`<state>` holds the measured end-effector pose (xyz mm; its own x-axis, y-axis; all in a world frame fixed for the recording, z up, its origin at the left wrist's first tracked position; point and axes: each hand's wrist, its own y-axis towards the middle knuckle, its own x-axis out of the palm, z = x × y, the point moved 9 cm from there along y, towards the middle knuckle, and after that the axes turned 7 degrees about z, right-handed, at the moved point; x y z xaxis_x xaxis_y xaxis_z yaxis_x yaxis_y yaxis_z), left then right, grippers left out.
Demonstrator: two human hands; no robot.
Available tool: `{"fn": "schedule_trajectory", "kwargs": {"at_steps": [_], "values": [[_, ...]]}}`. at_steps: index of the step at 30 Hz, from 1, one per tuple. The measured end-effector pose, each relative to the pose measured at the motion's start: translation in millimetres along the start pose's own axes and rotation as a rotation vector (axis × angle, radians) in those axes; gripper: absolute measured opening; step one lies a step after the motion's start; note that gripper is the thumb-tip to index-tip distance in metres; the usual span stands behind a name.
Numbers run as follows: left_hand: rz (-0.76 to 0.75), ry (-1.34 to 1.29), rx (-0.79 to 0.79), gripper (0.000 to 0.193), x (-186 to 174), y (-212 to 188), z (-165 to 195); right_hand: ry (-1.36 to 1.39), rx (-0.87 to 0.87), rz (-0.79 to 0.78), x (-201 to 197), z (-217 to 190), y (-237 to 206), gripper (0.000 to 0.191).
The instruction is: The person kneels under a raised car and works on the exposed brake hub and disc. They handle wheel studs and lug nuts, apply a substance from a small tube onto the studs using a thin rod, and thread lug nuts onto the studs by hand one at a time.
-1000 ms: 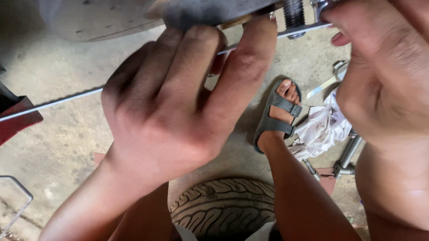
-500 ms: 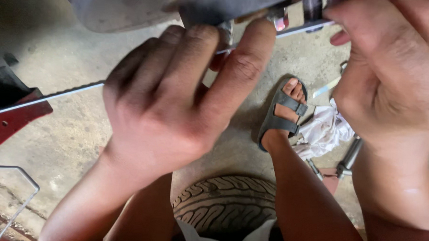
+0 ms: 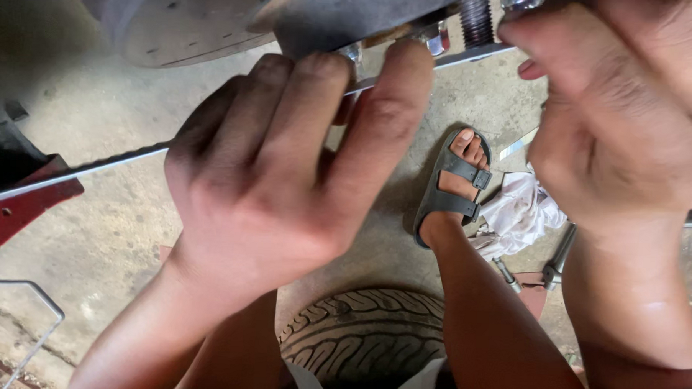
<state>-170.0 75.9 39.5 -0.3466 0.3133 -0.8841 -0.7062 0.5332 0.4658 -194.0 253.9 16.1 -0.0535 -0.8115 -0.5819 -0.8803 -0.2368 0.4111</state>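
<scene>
My left hand (image 3: 277,184) reaches up under a grey metal vehicle part (image 3: 344,14). Its fingers are curled around a thin metal rod (image 3: 109,163) that runs from lower left to upper right, and its fingertips touch small bolts (image 3: 432,38) on the part's underside. My right hand (image 3: 625,112) is closed at the upper right, beside a threaded stud (image 3: 475,15), on a shiny nut (image 3: 520,1) where the rod ends. What lies inside either palm is hidden.
Below, on the concrete floor, are my foot in a grey sandal (image 3: 449,194), a white rag (image 3: 518,212), metal tools (image 3: 558,259) and a tyre (image 3: 364,341). A red metal piece (image 3: 16,206) and a bent wire frame (image 3: 20,298) sit at the left.
Both hands keep their grip and barely move. The view has shifted slightly, so the grey part and its bolts show more at the top.
</scene>
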Motion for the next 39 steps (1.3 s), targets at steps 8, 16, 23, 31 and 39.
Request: {"fn": "schedule_trajectory", "kwargs": {"at_steps": [8,16,23,31,39], "values": [[-0.037,0.028,0.0,0.039,-15,5,-3,0.048,0.012,0.025,0,1,-3,0.014],[-0.059,0.066,-0.03,0.035,-21,12,-4,0.182,0.069,0.0,-2,10,-2,0.022],[0.008,-0.213,-0.147,0.017,-27,5,-20,0.251,0.225,0.063,0,7,-18,0.015],[0.016,-0.498,-0.525,0.014,-12,-7,-28,0.185,0.232,0.032,13,-13,-13,0.014],[-0.001,-0.504,-0.595,0.022,7,-24,-40,-0.177,-0.015,0.069,18,-48,7,0.015]]}}
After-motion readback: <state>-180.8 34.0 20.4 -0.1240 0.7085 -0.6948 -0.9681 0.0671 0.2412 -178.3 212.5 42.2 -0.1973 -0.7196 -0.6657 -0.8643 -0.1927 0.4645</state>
